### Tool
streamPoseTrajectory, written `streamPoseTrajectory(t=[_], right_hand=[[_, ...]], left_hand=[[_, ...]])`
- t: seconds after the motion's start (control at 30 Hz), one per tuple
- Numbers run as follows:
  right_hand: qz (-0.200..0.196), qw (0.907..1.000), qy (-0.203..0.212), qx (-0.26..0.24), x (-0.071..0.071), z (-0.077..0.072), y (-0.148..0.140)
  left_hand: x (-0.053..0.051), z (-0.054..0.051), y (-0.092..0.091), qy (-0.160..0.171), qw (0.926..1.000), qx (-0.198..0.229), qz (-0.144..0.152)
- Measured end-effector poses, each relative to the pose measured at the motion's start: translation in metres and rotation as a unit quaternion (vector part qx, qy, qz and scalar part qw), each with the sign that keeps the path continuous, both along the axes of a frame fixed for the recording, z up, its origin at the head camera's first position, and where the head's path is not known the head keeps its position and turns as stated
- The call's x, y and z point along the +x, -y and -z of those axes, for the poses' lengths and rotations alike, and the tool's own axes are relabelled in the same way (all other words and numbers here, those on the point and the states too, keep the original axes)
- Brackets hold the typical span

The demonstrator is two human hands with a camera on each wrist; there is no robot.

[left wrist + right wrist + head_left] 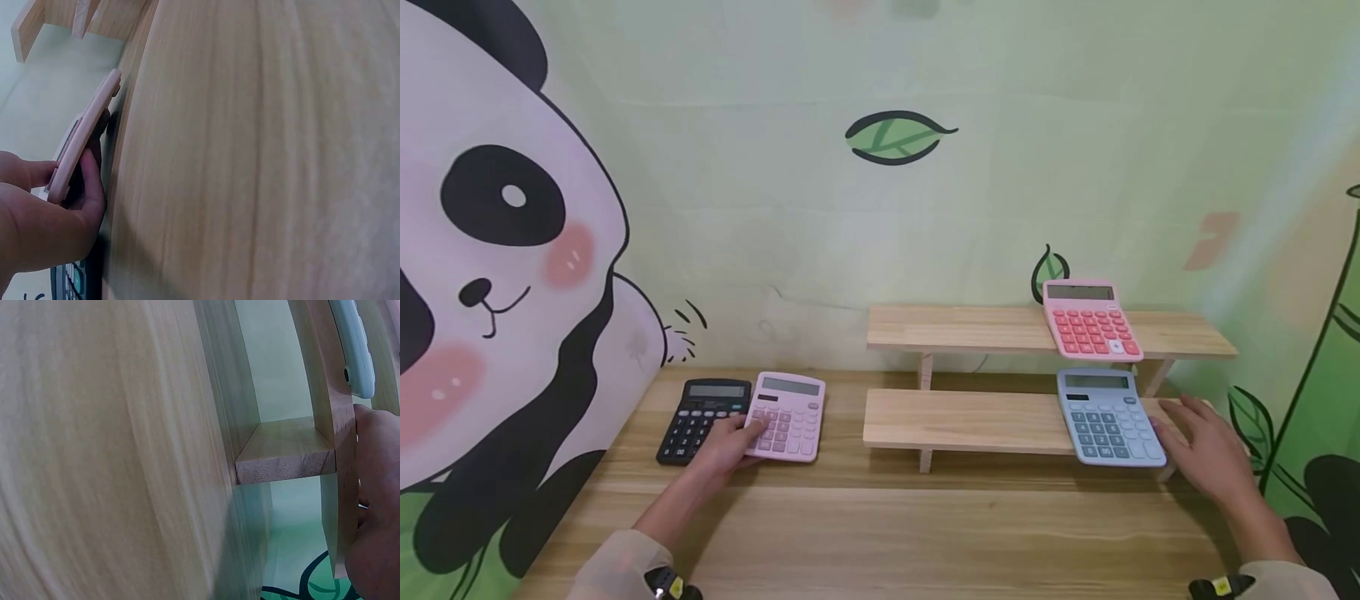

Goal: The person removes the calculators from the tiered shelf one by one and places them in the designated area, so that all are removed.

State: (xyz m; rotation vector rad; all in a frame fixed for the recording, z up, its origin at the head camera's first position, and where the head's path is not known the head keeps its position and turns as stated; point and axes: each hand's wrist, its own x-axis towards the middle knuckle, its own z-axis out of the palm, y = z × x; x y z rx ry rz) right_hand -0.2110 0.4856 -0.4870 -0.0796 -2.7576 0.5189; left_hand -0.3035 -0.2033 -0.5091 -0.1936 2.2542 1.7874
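The left hand [726,446] pinches the left edge of a light pink calculator [786,417], thumb on its keys; in the left wrist view the fingers lie under the tilted pink calculator [84,140]. Just left of it, a black calculator [681,433] lies on the table, partly behind the hand. A blue calculator [1108,417] leans on the lower shelf [970,421]. Beside its right edge, the right hand [1210,446] rests at the shelf's right end, fingers extended; in the right wrist view the hand [381,500] is below the blue calculator [354,350]. A coral pink calculator [1092,321] stands on the upper shelf.
The two-tier wooden stand has its upper shelf [955,327] near the back wall, with supports [925,461] reaching down to the wooden table [925,533]. Behind is a green backdrop [760,167] with leaves and a large panda at the left.
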Motion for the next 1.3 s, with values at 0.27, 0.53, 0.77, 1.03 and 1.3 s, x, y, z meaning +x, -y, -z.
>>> streamPoseTrajectory(t=[0.27, 0.53, 0.77, 1.03, 1.3], right_hand=[[0.003, 1.0, 0.003, 0.002, 0.0, 0.001, -0.001], [0.0, 1.0, 0.0, 0.0, 0.0, 0.001, 0.0], [0.006, 1.0, 0.0, 0.004, 0.0, 0.003, 0.0], [0.004, 1.0, 0.007, 0.002, 0.0, 0.004, 0.0], [0.002, 1.0, -0.003, 0.004, 0.0, 0.003, -0.001]], left_hand=[[0.006, -0.008, -0.001, -0.009, 0.9974, -0.066, 0.028], [0.007, -0.016, -0.003, -0.039, 0.982, -0.18, 0.04], [0.013, -0.019, -0.001, -0.038, 0.9756, -0.212, 0.039], [0.018, -0.024, -0.001, -0.092, 0.9572, -0.271, 0.04], [0.02, -0.029, -0.005, -0.114, 0.944, -0.307, 0.04]])
